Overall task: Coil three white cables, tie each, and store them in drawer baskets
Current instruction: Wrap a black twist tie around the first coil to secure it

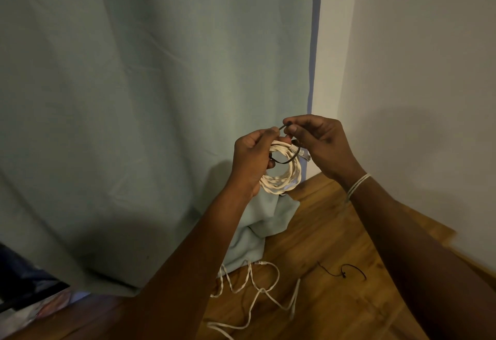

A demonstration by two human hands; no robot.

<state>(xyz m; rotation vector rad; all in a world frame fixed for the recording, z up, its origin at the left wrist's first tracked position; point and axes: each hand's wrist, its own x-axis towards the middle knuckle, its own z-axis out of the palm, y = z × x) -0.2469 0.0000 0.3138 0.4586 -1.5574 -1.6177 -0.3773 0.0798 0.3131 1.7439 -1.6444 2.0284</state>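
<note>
A coiled white cable (283,176) with a clear plug (304,155) at its top hangs between both hands in mid-air. A thin black tie (285,162) loops around the coil's upper part. My left hand (253,160) holds the coil and pinches one end of the tie. My right hand (319,142) pinches the tie's other end just above the coil. Loose white cable (257,290) lies tangled on the wooden floor below. Another black tie (346,272) lies on the floor to the right.
A pale green curtain (147,111) hangs at the left and pools on the wooden floor (335,232). A white wall (418,71) stands on the right. A dark object (24,280) sits at the lower left edge. A white band circles my right wrist (358,182).
</note>
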